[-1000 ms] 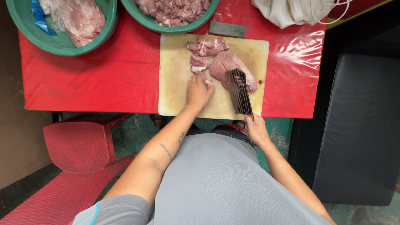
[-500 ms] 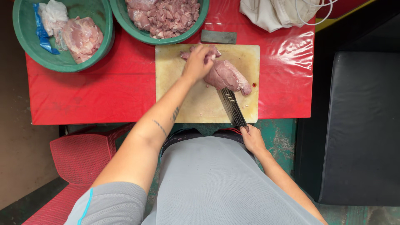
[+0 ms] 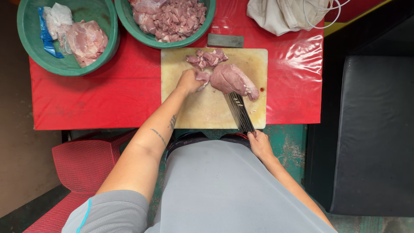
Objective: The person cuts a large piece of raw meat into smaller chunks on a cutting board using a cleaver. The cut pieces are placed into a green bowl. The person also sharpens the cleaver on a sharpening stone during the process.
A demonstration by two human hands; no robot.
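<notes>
A pale cutting board (image 3: pixel 207 108) lies on a red table (image 3: pixel 108 95). On it rest a large slab of raw meat (image 3: pixel 233 80) and a small heap of cut meat pieces (image 3: pixel 208 57) at the far edge. My left hand (image 3: pixel 188 82) closes on a meat piece (image 3: pixel 202 77) just left of the slab. My right hand (image 3: pixel 258 142) grips the handle of a dark cleaver (image 3: pixel 239 111) at the board's near edge, its blade lying flat and pointing at the slab.
Two green bowls stand at the back: one (image 3: pixel 30 47) holds whole meat and plastic bags, the other (image 3: pixel 129 26) cut pieces. A grey sharpening stone (image 3: pixel 225 40), a beige cloth (image 3: pixel 284 15), a red chair (image 3: pixel 84 162) and a black seat (image 3: pixel 371 129) surround me.
My left hand went from the board's middle up to the heap of pieces, then drew back to a piece beside the slab. The cleaver lowered towards the near edge.
</notes>
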